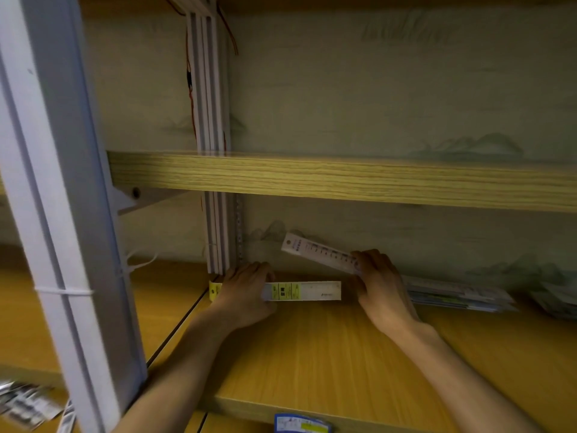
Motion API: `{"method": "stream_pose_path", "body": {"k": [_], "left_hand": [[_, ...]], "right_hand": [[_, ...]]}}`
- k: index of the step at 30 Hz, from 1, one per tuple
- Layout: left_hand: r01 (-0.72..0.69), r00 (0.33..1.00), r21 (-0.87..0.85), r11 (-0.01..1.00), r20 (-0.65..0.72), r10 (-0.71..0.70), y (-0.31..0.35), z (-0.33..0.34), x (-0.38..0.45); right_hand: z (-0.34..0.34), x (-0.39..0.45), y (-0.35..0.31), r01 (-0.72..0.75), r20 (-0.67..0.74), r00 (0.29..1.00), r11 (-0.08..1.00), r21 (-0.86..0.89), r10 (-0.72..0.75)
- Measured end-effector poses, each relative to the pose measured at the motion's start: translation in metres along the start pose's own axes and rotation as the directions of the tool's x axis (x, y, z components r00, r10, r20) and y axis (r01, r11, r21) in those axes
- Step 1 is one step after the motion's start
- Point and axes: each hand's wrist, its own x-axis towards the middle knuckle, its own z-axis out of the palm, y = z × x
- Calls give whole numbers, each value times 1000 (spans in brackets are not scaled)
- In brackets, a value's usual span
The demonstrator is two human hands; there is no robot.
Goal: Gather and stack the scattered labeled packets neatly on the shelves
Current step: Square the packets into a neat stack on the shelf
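Wooden shelving against a pale painted wall

You face light wood shelves [312,179] on white metal uprights [59,195]; behind them a pale wall [390,89] carries faint mountain scenery, with red wires [190,89] beside the rear post.

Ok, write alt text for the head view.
Two bare hands work at the back of a wooden shelf: the left hand presses on a long flat packet with a yellow label, while the right hand holds a white printed packet tilted. More packets lie stacked to the right.

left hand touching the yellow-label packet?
Touching. Head view: the left hand lies directly over the yellow-label packet, covering its left part, no gap visible.
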Motion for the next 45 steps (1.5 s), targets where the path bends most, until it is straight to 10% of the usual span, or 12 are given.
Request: {"method": "stream_pose_path", "body": {"k": [33, 45], "left_hand": [[-26, 974, 207, 978, -214, 71, 42, -11, 25], [234, 962, 200, 952, -191, -196, 143, -17, 22]], "right_hand": [[-133, -32, 114, 7, 168, 986, 995, -99, 10], [-145, -15, 207, -44, 334, 942, 994, 99, 8]]}}
